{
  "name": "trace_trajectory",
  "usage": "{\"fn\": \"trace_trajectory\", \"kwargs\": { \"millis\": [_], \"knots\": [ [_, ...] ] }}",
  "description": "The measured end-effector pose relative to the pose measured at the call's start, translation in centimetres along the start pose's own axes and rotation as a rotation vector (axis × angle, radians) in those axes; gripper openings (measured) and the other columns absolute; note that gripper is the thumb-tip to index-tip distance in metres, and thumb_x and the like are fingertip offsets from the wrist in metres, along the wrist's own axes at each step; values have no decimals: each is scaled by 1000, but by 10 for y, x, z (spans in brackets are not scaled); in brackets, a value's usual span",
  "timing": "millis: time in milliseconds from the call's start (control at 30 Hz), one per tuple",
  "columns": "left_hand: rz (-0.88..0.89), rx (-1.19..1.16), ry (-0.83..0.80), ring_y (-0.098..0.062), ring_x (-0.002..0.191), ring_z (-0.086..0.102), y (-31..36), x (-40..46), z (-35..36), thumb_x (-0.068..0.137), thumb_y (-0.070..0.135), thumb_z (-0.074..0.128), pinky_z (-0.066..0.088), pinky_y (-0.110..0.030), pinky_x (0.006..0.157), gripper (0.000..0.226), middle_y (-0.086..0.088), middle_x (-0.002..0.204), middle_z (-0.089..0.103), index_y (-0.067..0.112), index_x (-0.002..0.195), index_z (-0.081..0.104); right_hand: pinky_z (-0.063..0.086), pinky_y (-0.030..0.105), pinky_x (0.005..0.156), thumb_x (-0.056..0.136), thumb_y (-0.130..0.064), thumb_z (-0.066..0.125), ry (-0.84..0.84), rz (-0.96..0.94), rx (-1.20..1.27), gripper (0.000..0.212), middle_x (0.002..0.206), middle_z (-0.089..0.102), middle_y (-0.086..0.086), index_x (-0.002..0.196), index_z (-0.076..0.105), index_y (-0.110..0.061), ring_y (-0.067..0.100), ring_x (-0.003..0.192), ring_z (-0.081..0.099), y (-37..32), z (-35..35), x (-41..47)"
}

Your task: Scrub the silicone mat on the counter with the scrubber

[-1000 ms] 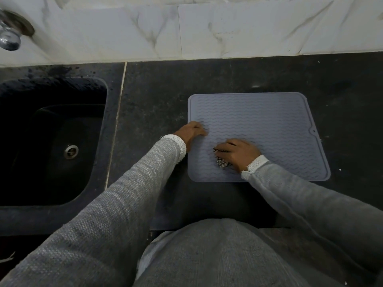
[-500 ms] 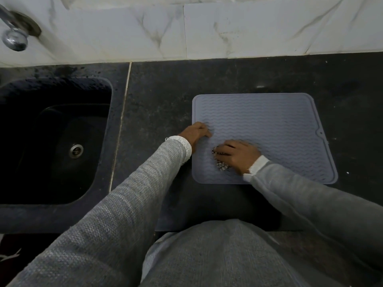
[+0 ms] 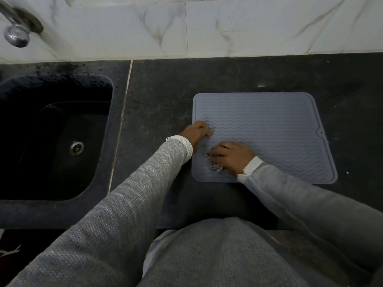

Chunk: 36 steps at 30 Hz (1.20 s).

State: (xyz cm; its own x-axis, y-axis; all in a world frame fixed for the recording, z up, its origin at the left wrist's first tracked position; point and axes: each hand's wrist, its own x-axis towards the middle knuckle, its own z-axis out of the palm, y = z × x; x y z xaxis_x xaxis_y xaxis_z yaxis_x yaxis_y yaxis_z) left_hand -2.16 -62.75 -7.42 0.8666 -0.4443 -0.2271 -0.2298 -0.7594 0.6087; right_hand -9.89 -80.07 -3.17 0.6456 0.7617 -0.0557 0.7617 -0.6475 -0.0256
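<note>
The sink (image 3: 56,141) holds only its drain (image 3: 76,147). The silicone mat (image 3: 269,129) lies flat, long axis left-right, tab pointing right. The right hand (image 3: 233,157) grips the scrubber (image 3: 216,167); the left hand (image 3: 196,131), fingers curled, presses the mat's left edge.

Mat (image 3: 269,125): matt grey silicone, ribbed with wavy ridges, smooth raised rim. Scrubber (image 3: 216,167): coarse metallic mesh, dull glints; counter (image 3: 161,96): dark speckled stone, low sheen, with a black matt sink (image 3: 51,131) and shiny metal drain (image 3: 76,147). Wall (image 3: 248,25): glossy white veined marble tile; tap (image 3: 16,36) polished chrome; sleeves (image 3: 124,204) grey knit cloth, rough weave.
</note>
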Motion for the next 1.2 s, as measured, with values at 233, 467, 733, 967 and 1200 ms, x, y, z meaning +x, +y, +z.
{"fn": "trace_trajectory", "kwargs": {
  "millis": [233,467,733,967,1200],
  "knots": [
    [-63,60,-122,-31,119,46,4,3,-7,74,-2,66,39,-37,96,50,-12,133,47,14,120,60,58,40,66,55,-11,86,-43,103,26,37,100,73,3,89,75,-16,28,88,69,5,-5,-14],
    [-39,80,-107,-26,122,43,5,-1,-9,80,3,64,37,-31,99,50,-9,137,41,15,128,53,58,27,64,51,-27,89,-19,10,29,33,90,74,-9,81,76,-29,18,84,70,-25,-5,18],
    [-147,-232,-1,-25,114,50,11,-6,-6,76,8,67,44,-36,96,24,2,114,57,21,97,66,58,38,62,52,-27,89,74,114,64,37,95,74,-3,86,75,-20,25,85,70,8,7,-36],
    [-156,-365,-4,-26,116,51,8,-6,4,84,14,63,47,-35,92,27,-2,115,55,14,110,60,55,42,77,64,-17,83,-2,237,188,38,107,70,1,100,72,-18,28,99,64,3,4,-26],
    [-171,-394,3,-22,115,50,9,-5,6,88,16,59,44,-31,91,21,5,114,57,18,109,60,52,37,81,71,-25,75,65,100,92,27,109,70,-5,98,73,-27,23,103,64,-35,1,13]
  ]
}}
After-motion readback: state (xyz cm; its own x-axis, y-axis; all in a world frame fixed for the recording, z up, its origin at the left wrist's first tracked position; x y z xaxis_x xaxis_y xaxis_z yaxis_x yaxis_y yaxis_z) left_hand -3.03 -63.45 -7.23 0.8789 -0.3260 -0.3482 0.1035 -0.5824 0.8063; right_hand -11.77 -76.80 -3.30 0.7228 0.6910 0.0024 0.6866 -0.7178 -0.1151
